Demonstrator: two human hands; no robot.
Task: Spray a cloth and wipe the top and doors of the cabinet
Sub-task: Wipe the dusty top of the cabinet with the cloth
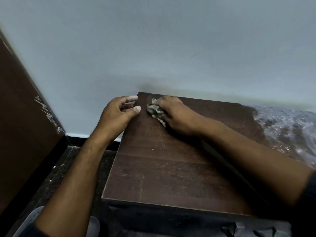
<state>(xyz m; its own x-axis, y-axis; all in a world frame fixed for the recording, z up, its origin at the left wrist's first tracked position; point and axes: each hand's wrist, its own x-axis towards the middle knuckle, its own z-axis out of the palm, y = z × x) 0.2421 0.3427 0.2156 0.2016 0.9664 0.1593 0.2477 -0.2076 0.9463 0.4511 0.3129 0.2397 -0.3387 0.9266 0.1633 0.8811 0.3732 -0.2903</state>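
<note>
The dark brown wooden cabinet top (164, 165) fills the middle of the view, scratched and dusty. My right hand (174, 113) grips a crumpled grey cloth (154, 110) and presses it on the top near the far left corner. My left hand (119, 112) holds the cabinet's left edge near that corner, thumb on the top and fingers curled over the side. The cabinet doors are hidden below the front edge.
A pale grey wall (153, 48) stands right behind the cabinet. A dark brown panel (22, 117) leans at the left. Crinkled clear plastic wrap (287, 127) covers the surface at the right. Dark speckled floor (68, 168) lies to the left below.
</note>
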